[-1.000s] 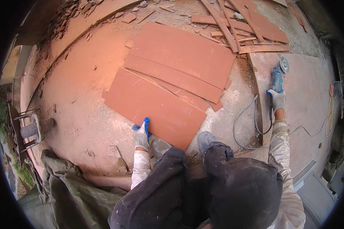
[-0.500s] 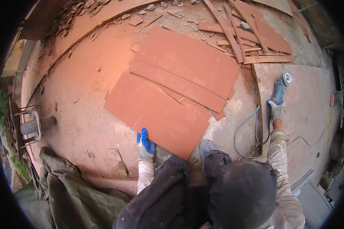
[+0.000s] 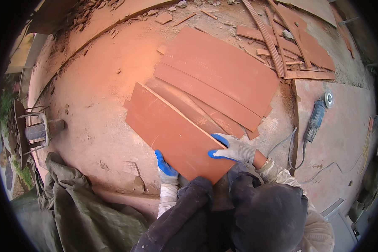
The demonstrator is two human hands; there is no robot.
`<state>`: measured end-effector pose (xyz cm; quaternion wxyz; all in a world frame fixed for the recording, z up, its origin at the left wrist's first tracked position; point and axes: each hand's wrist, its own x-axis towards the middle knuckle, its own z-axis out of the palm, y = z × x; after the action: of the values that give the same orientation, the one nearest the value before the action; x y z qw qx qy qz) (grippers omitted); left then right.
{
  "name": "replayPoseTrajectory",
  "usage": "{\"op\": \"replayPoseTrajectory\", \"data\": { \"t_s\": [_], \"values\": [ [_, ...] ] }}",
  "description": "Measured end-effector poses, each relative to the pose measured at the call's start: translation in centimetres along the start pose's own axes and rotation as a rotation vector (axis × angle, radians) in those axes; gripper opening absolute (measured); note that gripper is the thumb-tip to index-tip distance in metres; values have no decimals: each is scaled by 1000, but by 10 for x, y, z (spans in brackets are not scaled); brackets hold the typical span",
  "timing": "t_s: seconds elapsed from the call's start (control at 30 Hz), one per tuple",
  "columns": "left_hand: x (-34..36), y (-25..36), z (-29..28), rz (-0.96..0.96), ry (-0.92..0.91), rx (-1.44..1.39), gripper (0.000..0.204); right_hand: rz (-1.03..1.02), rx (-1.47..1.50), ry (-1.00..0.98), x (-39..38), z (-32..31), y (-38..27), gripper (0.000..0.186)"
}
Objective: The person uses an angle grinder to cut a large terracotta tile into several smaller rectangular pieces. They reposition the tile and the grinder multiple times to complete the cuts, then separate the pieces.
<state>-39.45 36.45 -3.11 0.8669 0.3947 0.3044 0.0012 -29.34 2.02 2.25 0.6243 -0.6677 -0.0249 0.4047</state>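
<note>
A reddish-brown tile slab (image 3: 176,136) is tilted up in front of my knees, its far long edge raised off the pieces below. My left hand (image 3: 167,170), in a grey glove with blue fingers, grips its near edge. At the right end my right hand (image 3: 235,149), gloved alike, clasps the slab's corner with thumb and fingers on either side. Beyond it, larger slabs (image 3: 218,71) lie stacked with narrow strips on the ground. A blue angle grinder (image 3: 316,118) rests by itself on the raised concrete at the right, disc end away from me.
Cut strips and broken slabs (image 3: 290,46) are heaped at the far right. The grinder's cable (image 3: 292,155) loops over the ledge near my right arm. A green tarpaulin (image 3: 80,206) bunches at lower left, and a metal-framed stool-like object (image 3: 38,130) lies farther left.
My right hand has let go of the angle grinder, left it on the concrete, and come to the slab's right corner. The slab, lying flat before, has its far edge lifted.
</note>
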Motion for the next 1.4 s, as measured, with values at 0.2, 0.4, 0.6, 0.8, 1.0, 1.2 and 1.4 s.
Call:
{"op": "replayPoseTrajectory", "data": {
  "t_s": [0.2,0.4,0.6,0.8,1.0,1.2,1.4],
  "values": [
    [-2,0,3,-22,9,-53,71,72,44,-336,-1,2,-28,88],
    [0,8,12,42,59,-11,67,-92,21,-330,-6,11,-61,89],
    [7,51,39,17,-18,-80,63,-225,56,-296,6,15,-121,86],
    [11,96,55,4,-135,-98,65,-349,143,-390,16,28,-180,78],
    [0,117,53,40,-128,-105,66,-331,184,-441,23,42,-202,66],
    [-2,133,52,70,-21,-30,65,-314,85,-465,32,50,-208,50],
    [-9,163,49,72,10,63,58,-564,164,-423,61,65,-207,46]
  ]
}}
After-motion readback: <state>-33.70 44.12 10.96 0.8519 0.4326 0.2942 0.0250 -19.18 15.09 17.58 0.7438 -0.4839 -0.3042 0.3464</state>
